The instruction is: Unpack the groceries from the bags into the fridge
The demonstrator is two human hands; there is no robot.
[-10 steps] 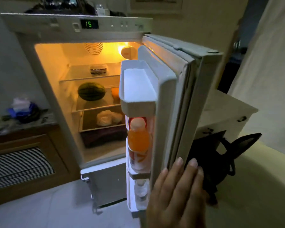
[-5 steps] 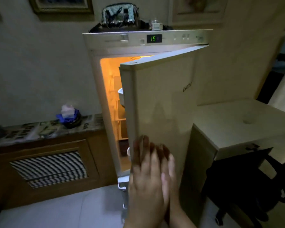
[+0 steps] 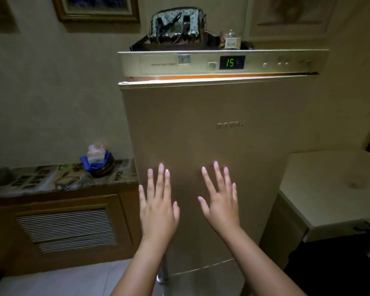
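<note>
The beige fridge door (image 3: 212, 129) fills the middle of the view and is almost closed; a thin strip of orange light shows along its top edge. The control panel (image 3: 232, 62) above it reads 15. My left hand (image 3: 158, 208) and my right hand (image 3: 221, 201) lie flat against the door's lower half, fingers spread, holding nothing. The fridge's contents are hidden behind the door. No grocery bag is in my hands.
A patterned bag (image 3: 177, 25) and a small jar (image 3: 232, 40) sit on top of the fridge. Left is a wooden cabinet (image 3: 62, 229) with a counter holding a blue-wrapped item (image 3: 96, 159). Right stands a white table (image 3: 333, 189) with a dark chair beneath it.
The door swung from wide open to nearly closed. My left hand came into view and both palms now rest on the door front. The shelves, watermelon and orange bottle are no longer visible.
</note>
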